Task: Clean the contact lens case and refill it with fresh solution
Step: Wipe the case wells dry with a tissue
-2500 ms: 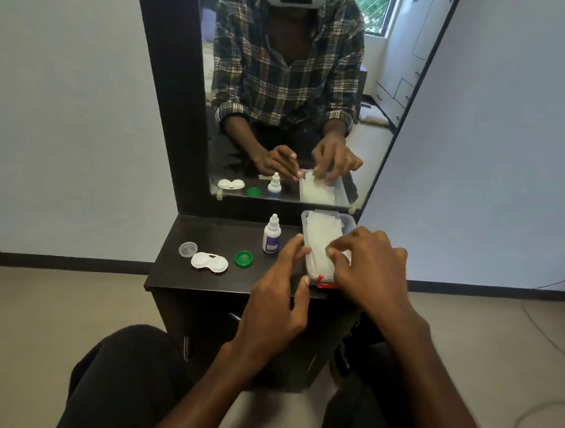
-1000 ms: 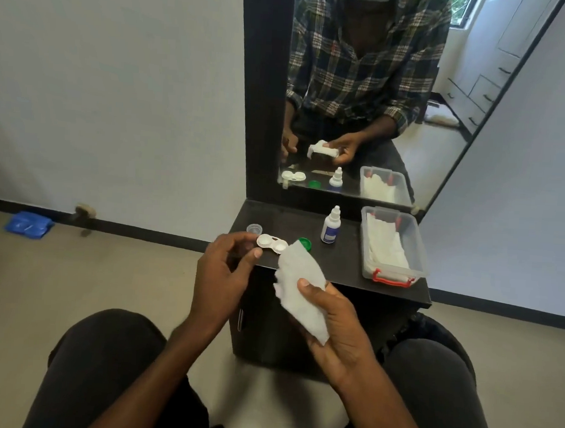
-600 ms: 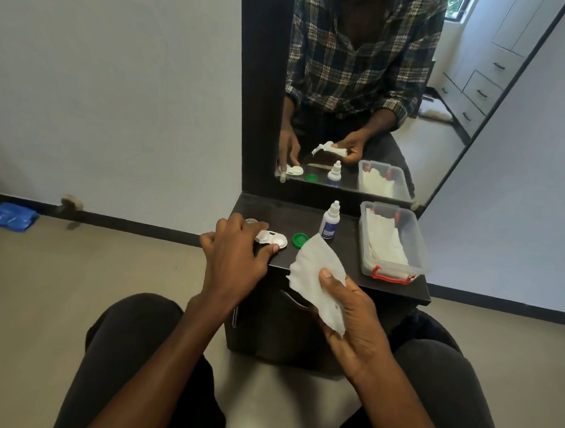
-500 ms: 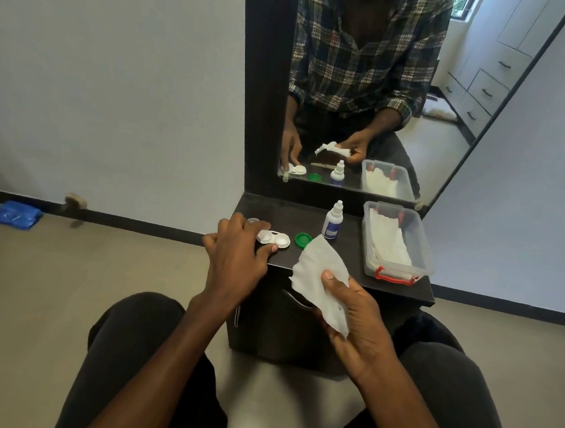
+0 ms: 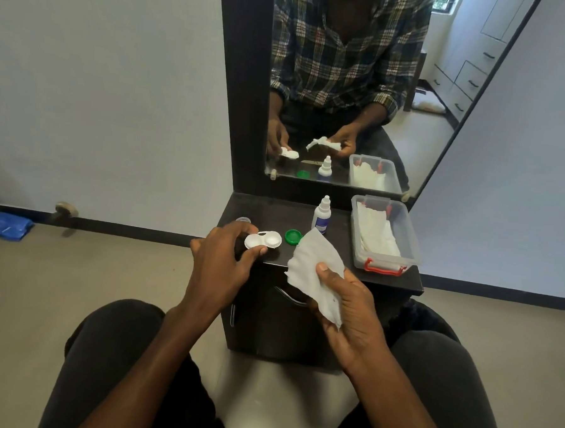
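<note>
Head view shows the left hand (image 5: 221, 263) pinching the white contact lens case (image 5: 262, 240) by its left well, thumb below and fingers curled over its far side, at the near-left edge of the dark cabinet top (image 5: 339, 236). The case's long axis runs left to right, so its free right well points toward the right hand (image 5: 345, 302). That hand sits nearer and to the right, thumb pressing a white tissue (image 5: 317, 271) against its curled fingers, with the tissue's upper corner close to the case but apart from it. Wiping likely needs the tissue brought left and farther onto the open wells. A green cap (image 5: 293, 236) and solution bottle (image 5: 322, 214) stand just right of the case.
</note>
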